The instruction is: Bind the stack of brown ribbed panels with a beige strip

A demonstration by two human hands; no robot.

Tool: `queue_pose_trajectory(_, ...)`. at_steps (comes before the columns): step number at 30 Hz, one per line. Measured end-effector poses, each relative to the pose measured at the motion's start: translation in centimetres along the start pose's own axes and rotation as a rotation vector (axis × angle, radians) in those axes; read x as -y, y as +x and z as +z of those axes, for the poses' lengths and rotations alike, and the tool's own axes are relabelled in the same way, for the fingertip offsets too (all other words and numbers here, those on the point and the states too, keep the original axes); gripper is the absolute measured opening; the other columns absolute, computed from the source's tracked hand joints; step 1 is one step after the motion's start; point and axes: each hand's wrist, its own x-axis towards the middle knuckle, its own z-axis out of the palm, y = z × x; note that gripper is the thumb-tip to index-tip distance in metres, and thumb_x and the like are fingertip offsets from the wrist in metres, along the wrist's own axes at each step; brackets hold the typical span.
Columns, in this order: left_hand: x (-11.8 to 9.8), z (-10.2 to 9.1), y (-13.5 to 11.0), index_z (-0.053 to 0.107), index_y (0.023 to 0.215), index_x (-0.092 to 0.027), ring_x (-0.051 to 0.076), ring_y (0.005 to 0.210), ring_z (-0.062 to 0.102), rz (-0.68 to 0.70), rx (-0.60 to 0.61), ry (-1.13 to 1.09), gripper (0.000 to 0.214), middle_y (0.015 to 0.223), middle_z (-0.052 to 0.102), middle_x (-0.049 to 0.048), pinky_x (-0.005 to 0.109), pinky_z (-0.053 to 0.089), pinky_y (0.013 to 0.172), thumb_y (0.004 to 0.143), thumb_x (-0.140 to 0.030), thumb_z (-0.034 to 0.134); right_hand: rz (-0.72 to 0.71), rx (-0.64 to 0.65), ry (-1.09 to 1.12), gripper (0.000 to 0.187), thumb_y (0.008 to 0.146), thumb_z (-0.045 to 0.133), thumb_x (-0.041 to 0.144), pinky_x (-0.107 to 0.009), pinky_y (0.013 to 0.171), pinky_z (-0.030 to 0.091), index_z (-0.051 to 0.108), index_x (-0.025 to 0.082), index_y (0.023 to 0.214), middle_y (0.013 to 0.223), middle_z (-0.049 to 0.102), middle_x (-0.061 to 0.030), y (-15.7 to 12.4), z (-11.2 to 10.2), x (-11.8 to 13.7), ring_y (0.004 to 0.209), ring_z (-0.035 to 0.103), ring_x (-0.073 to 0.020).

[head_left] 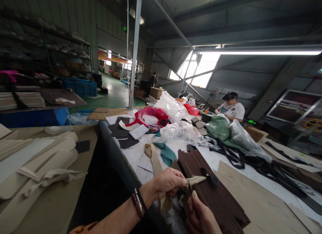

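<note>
My left hand (168,183), with bracelets at the wrist, is closed in a pinch on a beige fabric strip (197,179), whose end sticks out to the right past the fingertips. Just below it, my right hand (202,215) is closed around a small tool with a thin metal blade (190,186); most of it is hidden in the fingers, so its exact kind does not show. The blade meets the strip close to my left fingertips. Under both hands lies a stack of brown ribbed pieces (226,200), with a small black item (212,180) on top.
Teal cloth (167,155), another beige strip (153,156), clear plastic bags (177,131) and a red bag (156,114) lie farther up the white table. Brown sheet material (266,200) covers the right side. Cream padded pieces (57,153) are on the left table. A co-worker (235,109) sits across.
</note>
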Motion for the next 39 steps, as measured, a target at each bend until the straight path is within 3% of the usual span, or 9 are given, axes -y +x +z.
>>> queue_pose_trajectory(7,-0.1,0.2,-0.2,0.056,0.057,-0.016,0.003,0.027,0.02,0.023,-0.001,-0.003,0.018,0.029,0.034,-0.0102,0.023,0.01,0.033,0.051,-0.031,0.064,0.037,-0.025,0.006,0.065,0.043,0.073,0.073,-0.012,0.025,0.013,0.036,0.021,0.053,0.032,0.006,0.0149,0.5,0.0,-0.2,0.027,0.007,-0.0011)
queue_pose_trajectory(11,0.5,0.3,-0.3,0.055,0.058,-0.016,0.003,0.027,0.019,0.022,-0.002,-0.017,0.02,0.03,0.032,-0.011,0.023,0.009,0.033,0.053,-0.033,0.064,0.037,-0.052,0.015,0.065,0.041,0.072,0.074,-0.013,0.024,0.008,0.038,0.021,0.056,0.032,0.01,0.0148,1.2,0.1,-0.3,0.025,0.008,-0.0015)
queue_pose_trajectory(16,0.8,0.2,-0.2,0.055,0.058,-0.017,0.004,0.027,0.02,0.01,0.0,-0.021,0.021,0.03,0.034,-0.0105,0.022,0.009,0.032,0.054,-0.035,0.064,0.053,-0.089,-0.01,0.062,0.051,0.066,0.074,-0.013,0.026,0.003,0.034,0.022,0.056,0.032,0.012,0.0141,1.3,0.9,-0.1,0.025,0.008,-0.0013)
queue_pose_trajectory(24,0.2,-0.2,0.1,0.051,0.058,-0.017,0.002,0.029,0.019,-0.004,0.026,-0.034,0.029,0.032,0.032,-0.0116,0.022,0.009,0.033,0.05,-0.036,0.071,-0.094,-0.125,0.017,0.069,0.038,0.07,0.077,-0.013,0.026,0.007,0.033,0.021,0.052,0.031,0.012,0.0145,1.1,1.4,-0.6,0.026,0.008,0.0006)
queue_pose_trajectory(27,0.5,-0.1,-0.1,0.051,0.059,-0.017,0.002,0.029,0.019,0.008,0.011,-0.034,0.033,0.033,0.032,-0.0116,0.022,0.008,0.033,0.051,-0.04,0.073,-0.059,-0.133,0.009,0.069,0.035,0.069,0.079,-0.014,0.025,0.006,0.037,0.021,0.051,0.029,0.01,0.0145,1.6,1.0,-0.9,0.024,0.008,-0.0004)
queue_pose_trajectory(32,1.4,0.3,-0.4,0.052,0.06,-0.018,0.003,0.029,0.02,0.008,-0.011,-0.022,0.034,0.033,0.034,-0.0111,0.022,0.01,0.033,0.052,-0.044,0.071,0.026,-0.092,-0.01,0.065,0.048,0.067,0.076,-0.013,0.026,0.006,0.033,0.021,0.053,0.031,0.011,0.0142,1.3,1.4,-0.5,0.025,0.009,-0.001)
queue_pose_trajectory(35,2.0,-0.6,-0.9,0.051,0.057,-0.017,0.003,0.029,0.021,-0.029,-0.045,0.01,0.031,0.033,0.035,-0.0101,0.022,0.009,0.033,0.051,-0.039,0.072,-0.018,-0.081,0.02,0.068,0.042,0.072,0.075,-0.014,0.025,0.006,0.031,0.021,0.053,0.032,0.013,0.0139,-0.1,2.0,0.8,0.026,0.008,-0.0008)
queue_pose_trajectory(39,2.3,-3.3,-2.4,0.047,0.061,-0.019,0.002,0.033,0.013,-0.025,-0.157,0.003,0.041,0.035,0.025,-0.0144,0.021,0.005,0.037,0.051,-0.05,0.072,-0.158,-0.068,-0.002,0.063,0.052,0.073,0.072,-0.012,0.028,0.012,0.039,0.019,0.056,0.036,0.019,0.0131,-1.9,2.1,2.3,0.03,0.012,-0.0006)
